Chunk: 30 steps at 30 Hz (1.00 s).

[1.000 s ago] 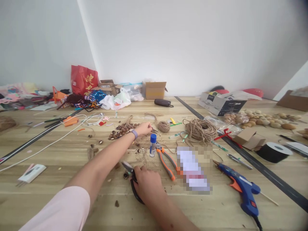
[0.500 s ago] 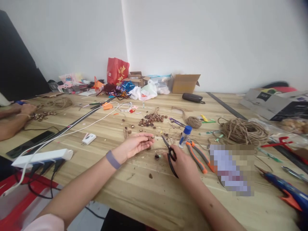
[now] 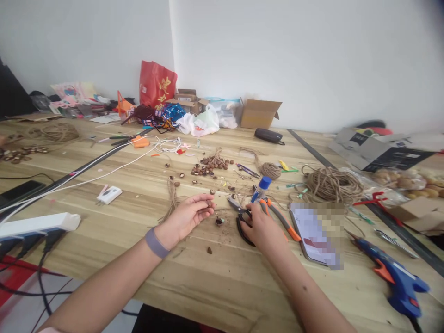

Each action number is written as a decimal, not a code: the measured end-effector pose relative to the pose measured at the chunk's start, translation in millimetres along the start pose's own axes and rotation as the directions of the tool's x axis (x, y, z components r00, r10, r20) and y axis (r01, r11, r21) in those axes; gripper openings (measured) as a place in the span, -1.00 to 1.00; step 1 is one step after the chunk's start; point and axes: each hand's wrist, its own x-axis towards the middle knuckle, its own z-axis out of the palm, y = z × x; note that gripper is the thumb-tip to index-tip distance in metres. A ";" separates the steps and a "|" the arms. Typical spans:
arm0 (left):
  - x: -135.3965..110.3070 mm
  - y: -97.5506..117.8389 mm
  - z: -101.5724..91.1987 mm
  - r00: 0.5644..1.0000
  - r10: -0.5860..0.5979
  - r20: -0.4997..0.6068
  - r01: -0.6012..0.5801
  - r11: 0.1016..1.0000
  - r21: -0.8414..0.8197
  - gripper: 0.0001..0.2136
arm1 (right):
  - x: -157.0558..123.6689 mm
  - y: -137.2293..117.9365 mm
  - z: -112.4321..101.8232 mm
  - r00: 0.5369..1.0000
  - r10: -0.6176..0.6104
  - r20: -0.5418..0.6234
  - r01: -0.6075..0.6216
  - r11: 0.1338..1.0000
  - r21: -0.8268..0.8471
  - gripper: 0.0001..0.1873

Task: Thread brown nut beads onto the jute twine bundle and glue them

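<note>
My left hand (image 3: 190, 215) lies palm up on the wooden table (image 3: 222, 282), its fingertips pinched on a small brown nut (image 3: 209, 203). My right hand (image 3: 262, 225) grips black scissors (image 3: 239, 213), whose blades point left toward the left hand. A split nut (image 3: 218, 222) and crumbs lie between the hands. A pile of brown nuts (image 3: 210, 165) sits farther back. A blue-capped glue bottle (image 3: 261, 188) and orange-handled pliers (image 3: 281, 221) lie just beyond the right hand.
A phone (image 3: 314, 230), a blue glue gun (image 3: 393, 275), twine coils (image 3: 329, 185) and a small twine ball (image 3: 270, 170) lie to the right. A white power strip (image 3: 38, 224) and cables are at left. Boxes and bags line the back wall.
My left hand came back from the far nut pile to the near table, holding a nut. The right hand stayed on the scissors. The camera swung left, then settled.
</note>
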 end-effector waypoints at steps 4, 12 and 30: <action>-3.6 0.1 2.1 0.999 -0.018 0.039 0.018 1.000 -0.001 -0.80 | -5.5 -4.0 -9.4 0.995 -0.104 0.009 0.104 0.991 -0.083 -0.78; -18.6 -5.0 10.8 0.962 -0.196 0.192 0.168 0.974 0.152 -0.91 | 25.2 32.9 -16.1 0.830 0.201 -0.521 0.057 0.898 0.437 -0.44; -21.5 -23.5 17.1 0.862 -0.373 0.344 0.306 0.923 0.233 -0.85 | 135.7 16.6 -49.8 0.887 0.066 -0.458 0.137 0.907 0.398 -0.70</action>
